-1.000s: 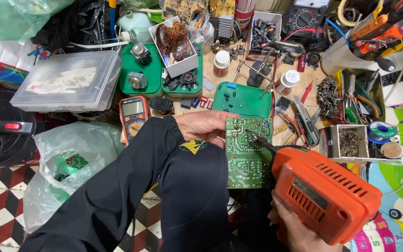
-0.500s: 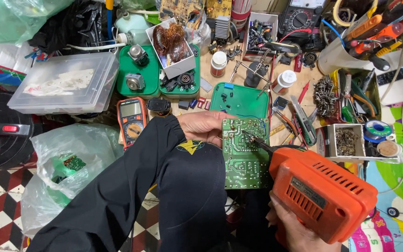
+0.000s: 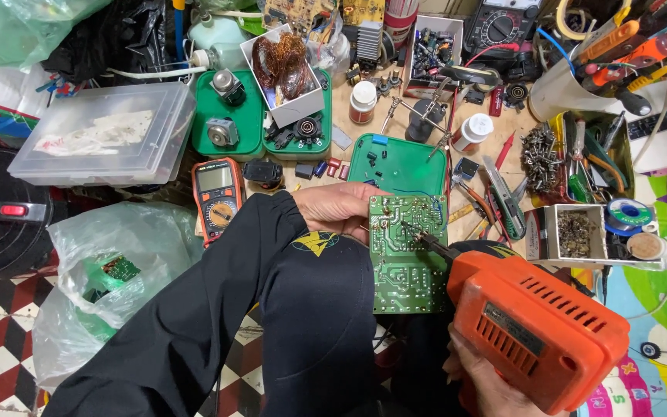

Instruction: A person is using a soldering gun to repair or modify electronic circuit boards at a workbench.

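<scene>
A green circuit board lies solder side up in front of me. My left hand grips its upper left edge, with the dark sleeve reaching across the frame. My right hand, seen only at the bottom edge, holds an orange electric drill. The drill's thin bit touches the upper part of the board.
An orange multimeter lies left of my hand. Green trays with motors and parts sit behind, beside a clear plastic box. A green lid lies beyond the board. Tool holders, solder spools and a plastic bag crowd the sides.
The drill has shifted slightly left and up, its bit now resting higher on the board. My left hand keeps the same hold.
</scene>
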